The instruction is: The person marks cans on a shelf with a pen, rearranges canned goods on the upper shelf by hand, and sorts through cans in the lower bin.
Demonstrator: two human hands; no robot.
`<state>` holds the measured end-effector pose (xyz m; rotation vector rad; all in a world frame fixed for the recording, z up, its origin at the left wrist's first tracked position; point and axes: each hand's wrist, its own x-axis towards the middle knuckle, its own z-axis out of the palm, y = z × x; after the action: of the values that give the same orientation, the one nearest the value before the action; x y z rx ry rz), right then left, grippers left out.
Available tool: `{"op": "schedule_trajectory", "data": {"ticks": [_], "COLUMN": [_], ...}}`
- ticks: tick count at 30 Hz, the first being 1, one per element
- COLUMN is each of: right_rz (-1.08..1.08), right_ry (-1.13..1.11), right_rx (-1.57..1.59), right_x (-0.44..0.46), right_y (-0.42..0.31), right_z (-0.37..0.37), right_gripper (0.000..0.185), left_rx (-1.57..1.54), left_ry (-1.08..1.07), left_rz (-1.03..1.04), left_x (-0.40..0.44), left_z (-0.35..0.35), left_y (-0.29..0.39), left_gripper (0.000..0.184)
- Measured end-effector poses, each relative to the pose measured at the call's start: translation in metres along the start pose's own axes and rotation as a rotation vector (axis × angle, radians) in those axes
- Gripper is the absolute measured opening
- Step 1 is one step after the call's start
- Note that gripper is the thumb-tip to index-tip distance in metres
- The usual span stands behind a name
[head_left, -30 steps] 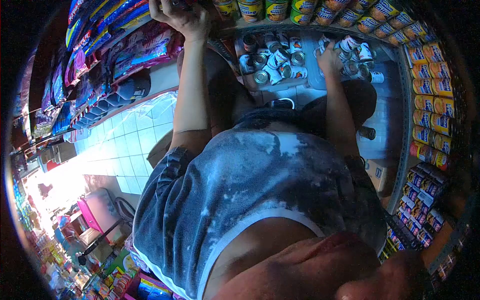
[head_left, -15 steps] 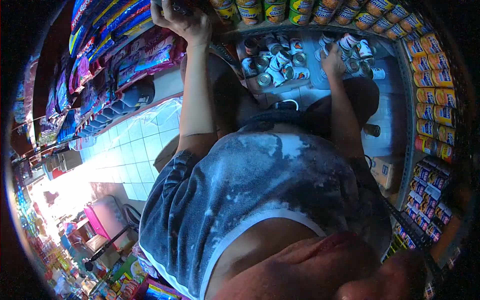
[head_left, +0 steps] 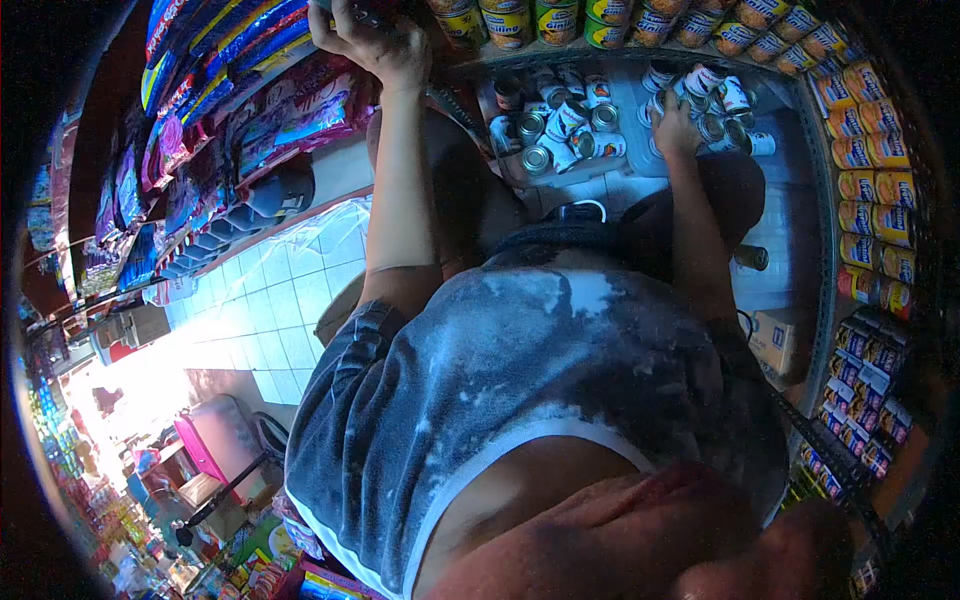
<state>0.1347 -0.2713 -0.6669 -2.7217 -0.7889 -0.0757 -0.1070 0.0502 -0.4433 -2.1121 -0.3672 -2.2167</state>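
Extending both bare arms forward, the person sits with knees bent before shelves of tinned goods. Right hand (head_left: pixel 675 128): at the near left edge of a loose heap of white-labelled cans (head_left: pixel 735 95), fingers slightly bent and pointing away from the body; from where I stand, I cannot tell whether they are clamped on a can or merely touch one. Left hand (head_left: pixel 385 50): raised at the upper edge of the view, fingers curled against a dark object (head_left: pixel 362 14), which is cut off by that edge; its nature, and how firmly it is gripped, cannot be told. A second group of cans (head_left: pixel 567 120) lies between the two arms, some tipped on their sides, others showing round metal ends. A single can (head_left: pixel 750 257) lies apart, beyond the right forearm, near a cardboard box (head_left: pixel 778 345). Yellow-labelled tins (head_left: pixel 875 200) stand stacked on the shelf at the right; blue packets (head_left: pixel 240 40) and purple packets (head_left: pixel 300 110) line the left. Below these, pale floor tiles (head_left: pixel 270 290) catch bright light.
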Motion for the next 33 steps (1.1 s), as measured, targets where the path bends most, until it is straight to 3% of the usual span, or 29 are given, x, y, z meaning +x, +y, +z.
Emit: {"op": "schedule_trajectory", "data": {"ticks": [2,4,6,9,11,14,18,20,22,24,25,26,28,29,31,32,33], "right_rz": [0.041,-0.079,-0.015,0.013,-0.011,-0.195,-0.247,-0.279,-0.313,-0.416,-0.392,-0.388,-0.241,-0.375,-0.399,-0.425,-0.273], "right_ry": [-0.032,0.016,-0.042,-0.131,-0.136,-0.206,-0.333,-0.368,-0.359,-0.347,-0.407,-0.400,-0.309,-0.250,-0.219,-0.192,-0.196], "right_rx": [0.027,0.286,0.603,0.827,0.808,1.064,1.114,1.082,1.108,1.075,1.101,1.105,1.301,1.237,1.244,1.247,1.190], "right_x": [0.004,0.022,0.021,0.002,0.002,-0.008,-0.009,-0.015,-0.017,-0.018,-0.015,-0.020,-0.034,-0.027,-0.017,-0.017,-0.022], "right_y": [0.006,0.035,0.036,0.001,-0.004,-0.035,-0.048,-0.062,-0.069,-0.076,-0.074,-0.085,-0.109,-0.100,-0.095,-0.101,-0.106], "right_z": [0.002,0.018,0.004,-0.075,-0.106,-0.169,-0.209,-0.229,-0.234,-0.242,-0.242,-0.251,-0.267,-0.260,-0.254,-0.257,-0.265], "right_gripper": [0.064,0.063,0.062,0.060,0.060,0.054,0.048,0.050,0.050,0.048,0.059,0.059,0.029,0.036,0.034,0.033,0.030], "left_rx": [-0.075,-0.006,-0.044,-0.087,0.226,0.193,-0.667,-0.838,-0.867,-0.920,-1.010,-1.097,-1.260,-1.295,-1.351,-1.379,-1.401], "left_ry": [0.008,0.011,0.014,-0.006,0.053,0.022,-0.418,-0.612,-0.822,-0.839,-0.954,-1.071,-1.013,-1.015,-1.048,-0.960,-0.863], "left_rz": [0.007,0.005,-0.023,0.004,0.024,-0.010,-0.279,-0.317,-0.284,-0.335,-0.493,-0.655,-0.895,-1.072,-1.148,-1.309,-1.470], "left_x": [0.002,0.001,-0.001,-0.003,-0.006,-0.035,-0.027,-0.030,-0.038,-0.043,-0.045,-0.047,-0.051,-0.050,-0.054,-0.050,-0.047], "left_z": [0.001,0.001,0.001,0.000,0.004,0.007,0.000,0.005,0.013,0.013,0.011,0.010,0.007,0.002,-0.003,-0.009,-0.014], "left_y": [0.002,0.001,-0.003,-0.003,0.011,0.055,0.138,0.155,0.159,0.165,0.167,0.168,0.173,0.175,0.180,0.189,0.197], "left_gripper": [0.069,0.071,0.071,0.076,0.076,0.058,0.061,0.064,0.081,0.081,0.074,0.068,0.057,0.057,0.053,0.050,0.048]}}
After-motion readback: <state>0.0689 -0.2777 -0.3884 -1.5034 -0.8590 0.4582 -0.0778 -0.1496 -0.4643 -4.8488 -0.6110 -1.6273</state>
